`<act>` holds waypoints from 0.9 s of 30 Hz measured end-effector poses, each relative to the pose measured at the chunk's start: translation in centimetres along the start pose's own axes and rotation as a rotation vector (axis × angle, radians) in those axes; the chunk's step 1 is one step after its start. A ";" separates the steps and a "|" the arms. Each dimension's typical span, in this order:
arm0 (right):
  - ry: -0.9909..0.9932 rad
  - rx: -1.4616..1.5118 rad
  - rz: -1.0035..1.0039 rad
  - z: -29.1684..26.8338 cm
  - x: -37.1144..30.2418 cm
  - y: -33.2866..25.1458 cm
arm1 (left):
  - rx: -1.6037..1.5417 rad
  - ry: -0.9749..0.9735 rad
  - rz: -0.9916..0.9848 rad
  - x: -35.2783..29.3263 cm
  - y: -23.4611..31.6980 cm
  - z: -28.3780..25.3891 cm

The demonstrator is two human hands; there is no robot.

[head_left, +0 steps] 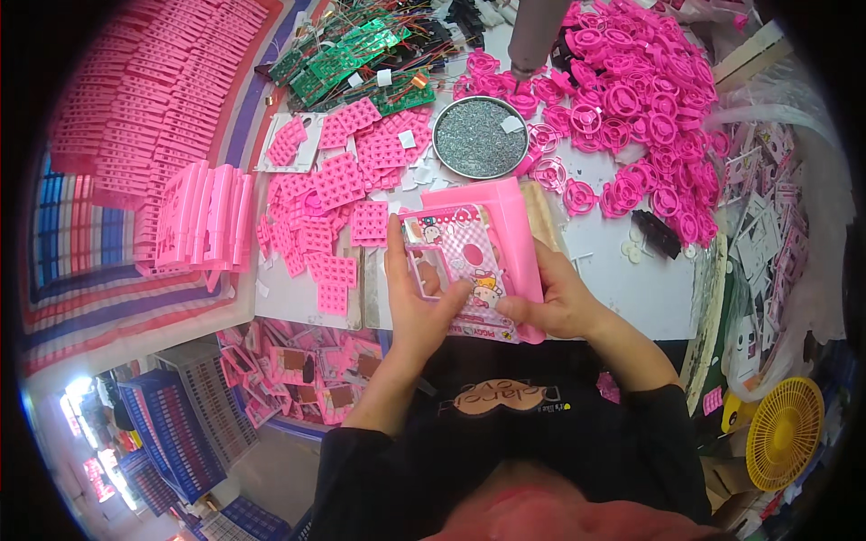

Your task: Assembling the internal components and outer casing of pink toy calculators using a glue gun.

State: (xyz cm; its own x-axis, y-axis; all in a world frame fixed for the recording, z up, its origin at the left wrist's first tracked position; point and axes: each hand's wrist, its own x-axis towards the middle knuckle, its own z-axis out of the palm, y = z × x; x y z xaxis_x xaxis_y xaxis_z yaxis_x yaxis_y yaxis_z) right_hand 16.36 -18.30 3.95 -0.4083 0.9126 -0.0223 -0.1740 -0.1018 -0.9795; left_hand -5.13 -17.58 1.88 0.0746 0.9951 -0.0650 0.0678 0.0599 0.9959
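Observation:
Both hands are at the front edge of the worktable. My left hand is closed on the left side of a printed panel with a cut-out window, its thumb pressing on the front. The panel shows cartoon figures and checks, and lies tilted against a pink plastic casing. My right hand grips the casing's right side, with its thumb on the panel's lower right. The fingers behind the casing are hidden. Just beyond stands a round tin full of small grey metal pieces, probably screws.
Pink button pads lie left of the hands. Green circuit boards with wires are behind them. Pink ring-shaped parts heap up at the right. Stacked pink casings fill the far left. A dark tool hangs above the tin.

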 end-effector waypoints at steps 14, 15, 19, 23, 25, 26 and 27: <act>0.050 0.011 -0.007 0.6 -0.2 -0.4 | 0.075 0.006 -0.007 -0.3 -0.4 -0.1; 0.054 0.046 0.008 0.6 -0.3 -0.2 | 0.031 -0.011 -0.005 -0.3 -0.5 -0.1; 0.024 0.069 0.011 0.1 0.0 -0.5 | -0.264 -0.069 -0.048 -0.3 0.1 0.6; 0.004 -0.005 -0.006 0.1 -0.1 -0.5 | -0.268 -0.070 -0.083 -0.3 0.9 0.9; -0.038 -0.139 0.001 -0.3 0.1 -0.6 | -0.100 -0.062 -0.074 -0.5 0.0 0.3; -0.053 -0.201 -0.011 -0.5 0.1 -0.8 | -0.063 -0.053 -0.068 -0.5 -0.1 0.2; -0.071 -0.263 -0.023 -0.8 0.2 -1.0 | -0.025 -0.045 -0.063 -0.6 -0.3 0.1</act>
State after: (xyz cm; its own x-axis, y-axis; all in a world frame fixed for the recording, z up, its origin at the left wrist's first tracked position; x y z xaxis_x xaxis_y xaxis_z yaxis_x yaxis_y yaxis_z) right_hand 17.16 -17.75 4.76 -0.4702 0.8825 0.0060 0.0509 0.0339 -0.9981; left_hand -5.05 -18.23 1.65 0.1152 0.9849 -0.1294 0.0488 0.1245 0.9910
